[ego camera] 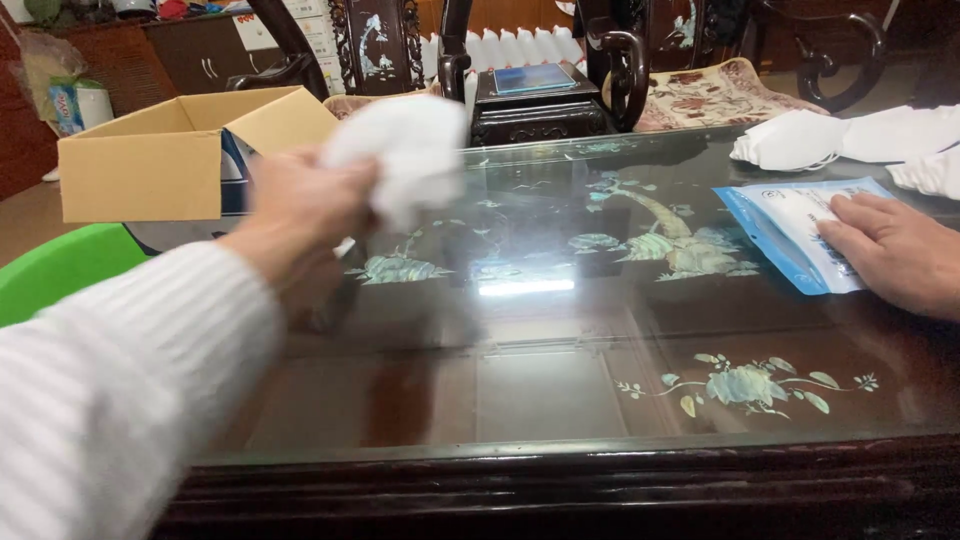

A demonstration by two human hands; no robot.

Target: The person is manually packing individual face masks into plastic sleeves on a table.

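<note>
Clutched in the left hand is a white face mask, fingers closed around its lower edge so the mask bulges up and to the right of the knuckles, lifted above the glass-topped table. Motion blurs both. Just behind and to the left of that grip sits an open cardboard box. Well across the table, the right hand lies flat with fingers spread, pressing on a blue-and-white plastic packet; it grips nothing. Beyond that hand, near the far edge, rests a pile of white masks.
</note>
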